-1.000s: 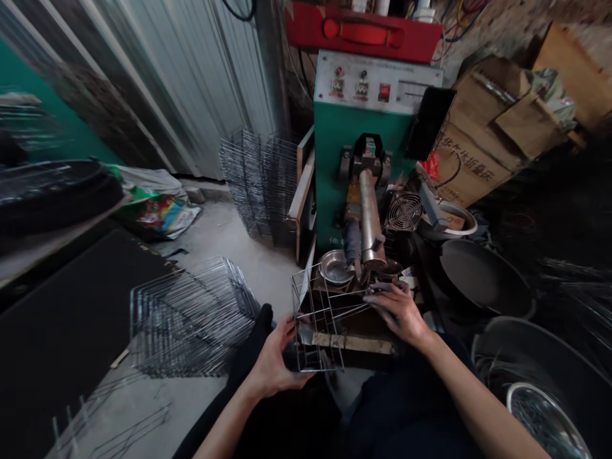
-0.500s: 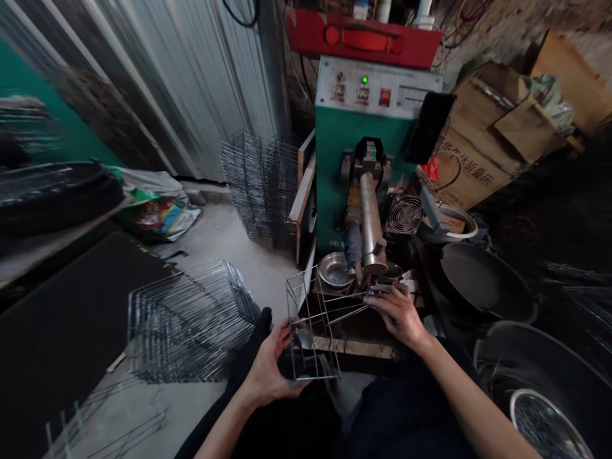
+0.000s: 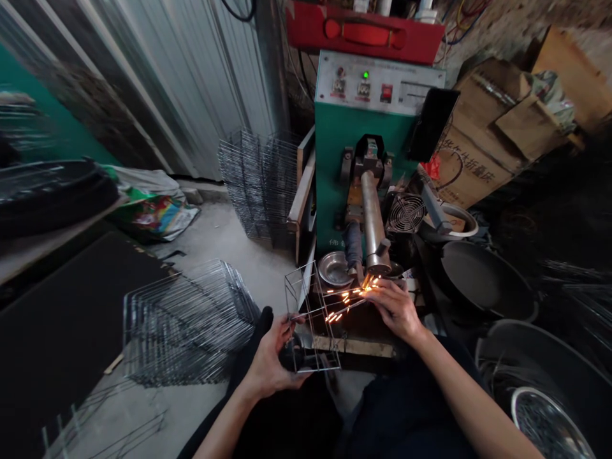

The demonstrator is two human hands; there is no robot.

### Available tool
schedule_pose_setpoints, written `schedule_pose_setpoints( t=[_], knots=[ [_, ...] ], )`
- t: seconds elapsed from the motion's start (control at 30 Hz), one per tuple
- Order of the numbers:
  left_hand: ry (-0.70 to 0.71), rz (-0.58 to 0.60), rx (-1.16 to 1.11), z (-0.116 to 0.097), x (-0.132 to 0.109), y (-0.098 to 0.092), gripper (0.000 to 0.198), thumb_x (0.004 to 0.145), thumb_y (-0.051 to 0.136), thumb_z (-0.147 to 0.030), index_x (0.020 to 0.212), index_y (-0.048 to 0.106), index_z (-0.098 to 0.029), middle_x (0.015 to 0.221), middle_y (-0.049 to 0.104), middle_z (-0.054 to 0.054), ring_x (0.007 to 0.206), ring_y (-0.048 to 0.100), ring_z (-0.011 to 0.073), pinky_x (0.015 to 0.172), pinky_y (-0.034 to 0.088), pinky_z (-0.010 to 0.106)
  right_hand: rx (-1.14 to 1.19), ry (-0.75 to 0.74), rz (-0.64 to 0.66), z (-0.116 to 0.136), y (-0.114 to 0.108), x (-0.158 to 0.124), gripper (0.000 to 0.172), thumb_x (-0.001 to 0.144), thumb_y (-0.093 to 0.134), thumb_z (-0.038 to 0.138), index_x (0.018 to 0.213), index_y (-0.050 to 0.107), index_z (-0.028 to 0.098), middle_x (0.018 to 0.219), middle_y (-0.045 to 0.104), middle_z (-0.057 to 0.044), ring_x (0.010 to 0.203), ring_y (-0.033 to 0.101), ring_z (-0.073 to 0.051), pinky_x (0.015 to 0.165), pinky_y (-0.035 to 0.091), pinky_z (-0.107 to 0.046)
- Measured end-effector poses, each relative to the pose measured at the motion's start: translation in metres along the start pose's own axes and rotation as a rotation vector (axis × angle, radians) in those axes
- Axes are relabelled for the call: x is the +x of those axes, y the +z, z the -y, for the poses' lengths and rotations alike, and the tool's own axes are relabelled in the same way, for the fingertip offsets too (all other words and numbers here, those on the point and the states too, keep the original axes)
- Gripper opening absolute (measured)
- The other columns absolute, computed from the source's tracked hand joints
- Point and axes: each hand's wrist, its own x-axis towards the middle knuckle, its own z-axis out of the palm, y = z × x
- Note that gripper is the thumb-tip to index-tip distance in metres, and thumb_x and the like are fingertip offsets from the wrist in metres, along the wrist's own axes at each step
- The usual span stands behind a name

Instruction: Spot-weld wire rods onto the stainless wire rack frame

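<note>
Sparks (image 3: 347, 298) now fly where our right hand (image 3: 396, 309) pinches the far end of the wire frame (image 3: 312, 317), while our left hand (image 3: 271, 364) grips its near-left edge.

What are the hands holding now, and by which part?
A wire frame: left hand grips its near left side; right hand holds its top wires at the far end, beside the sparks.

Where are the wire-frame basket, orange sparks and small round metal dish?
wire-frame basket (image 3: 313, 319), head view, frame's middle.
orange sparks (image 3: 347, 298), head view, spray's middle.
small round metal dish (image 3: 335, 271), head view, bowl.
</note>
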Motion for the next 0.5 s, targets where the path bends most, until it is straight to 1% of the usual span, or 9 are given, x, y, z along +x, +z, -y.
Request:
schedule_pose_setpoints(
  t=[0.03,0.07,0.13,0.2,0.27,0.37,0.43,0.5],
  knots=[
    [0.000,0.009,0.011,-0.003,0.001,-0.001,0.092,0.065,0.088,-0.027,0.142,0.036,-0.026,0.139,0.051,0.012,0.134,0.054,0.0292,0.115,0.046,0.041,-0.006,0.000,-0.004,0.001,0.000,0.000,0.029,0.097,0.060,0.006,0.119,0.065,0.024,0.112,0.072,-0.001,0.117,0.061,-0.018,0.093,0.035,-0.039],
    [0.004,0.019,0.016,-0.006,0.002,-0.002,0.092,0.065,0.088,-0.027,0.142,0.036,-0.026,0.138,0.052,0.012,0.133,0.055,0.0289,0.114,0.047,0.040,-0.014,-0.001,-0.003,0.001,0.000,0.000,0.028,0.097,0.059,0.006,0.119,0.065,0.024,0.112,0.072,-0.001,0.118,0.061,-0.019,0.094,0.035,-0.040],
    [-0.012,0.029,0.006,-0.014,0.004,-0.003,0.093,0.065,0.088,-0.024,0.141,0.035,-0.027,0.135,0.055,0.012,0.124,0.061,0.0274,0.105,0.055,0.037,-0.009,0.019,0.001,0.000,-0.001,-0.002,0.026,0.098,0.060,0.008,0.120,0.064,0.023,0.112,0.071,-0.003,0.117,0.062,-0.020,0.095,0.037,-0.041],
    [-0.026,0.017,-0.014,-0.019,0.006,-0.004,0.093,0.064,0.088,-0.022,0.140,0.035,-0.025,0.132,0.057,0.012,0.116,0.065,0.0263,0.098,0.058,0.035,0.053,0.075,-0.023,-0.004,-0.003,-0.004,0.022,0.098,0.061,0.011,0.117,0.065,0.021,0.114,0.071,-0.005,0.115,0.063,-0.019,0.095,0.042,-0.039],
    [-0.044,0.020,-0.033,-0.020,0.009,-0.006,0.090,0.065,0.088,-0.023,0.138,0.037,-0.023,0.131,0.058,0.014,0.114,0.067,0.0259,0.097,0.058,0.036,0.123,0.128,-0.075,-0.010,-0.004,-0.006,0.019,0.097,0.062,0.011,0.113,0.065,0.020,0.113,0.071,-0.005,0.110,0.065,-0.017,0.093,0.047,-0.035],
    [-0.020,0.026,0.005,-0.013,0.015,-0.011,0.089,0.065,0.088,-0.027,0.138,0.038,-0.023,0.132,0.057,0.014,0.120,0.064,0.0268,0.106,0.053,0.041,0.152,0.155,-0.126,-0.017,-0.002,-0.004,0.016,0.095,0.065,0.011,0.109,0.067,0.020,0.105,0.071,-0.003,0.105,0.067,-0.016,0.090,0.051,-0.031],
    [0.004,0.026,0.051,-0.008,0.019,-0.015,0.089,0.065,0.088,-0.028,0.139,0.038,-0.023,0.135,0.056,0.014,0.127,0.060,0.0279,0.113,0.046,0.046,0.144,0.166,-0.136,-0.021,0.001,-0.002,0.013,0.095,0.066,0.013,0.106,0.067,0.019,0.103,0.071,-0.003,0.102,0.067,-0.017,0.089,0.052,-0.032],
    [0.034,0.024,0.073,-0.004,0.022,-0.019,0.090,0.066,0.088,-0.029,0.141,0.038,-0.023,0.136,0.056,0.015,0.129,0.058,0.0282,0.115,0.042,0.049,0.134,0.180,-0.146,-0.023,0.004,0.000,0.012,0.095,0.067,0.015,0.105,0.068,0.020,0.103,0.072,-0.002,0.101,0.067,-0.017,0.088,0.051,-0.032]
  ],
)
